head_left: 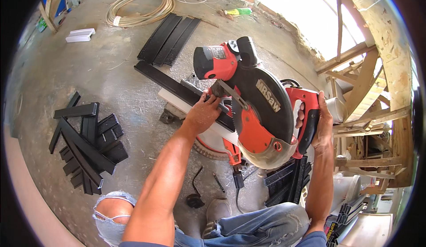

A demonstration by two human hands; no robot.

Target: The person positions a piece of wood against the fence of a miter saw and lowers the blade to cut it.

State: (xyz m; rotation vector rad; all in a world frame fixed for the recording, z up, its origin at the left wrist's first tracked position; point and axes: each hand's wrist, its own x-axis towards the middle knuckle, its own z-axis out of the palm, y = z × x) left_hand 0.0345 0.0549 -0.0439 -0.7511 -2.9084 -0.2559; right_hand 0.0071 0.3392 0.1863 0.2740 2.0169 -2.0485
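Holding a black strip (171, 80) with the left hand (203, 113) on the miter saw (266, 122); the saw sits on the floor (120, 69), in front of the person. Strip lies across the saw base, long axis diagonal: far end points up-left, away from the person, other end runs down-right to the blade side, tip hidden behind the guard. Left fingers bent over the strip near the blade, pointing up-right; can't tell if they close around it or only press. Right hand (325, 120) has its fingers wrapped around the saw handle (307, 125), which stands roughly up-down in view. Saw's motor housing (216, 61) points up-left, handle end to the right. Flat black pieces (168, 40) lie side by side just past the strip, long axes up-right; loose black offcuts (88, 142) heaped at left, axes mixed. Coiled hose (113, 15) farther off, white piece (80, 36) to its lower left.
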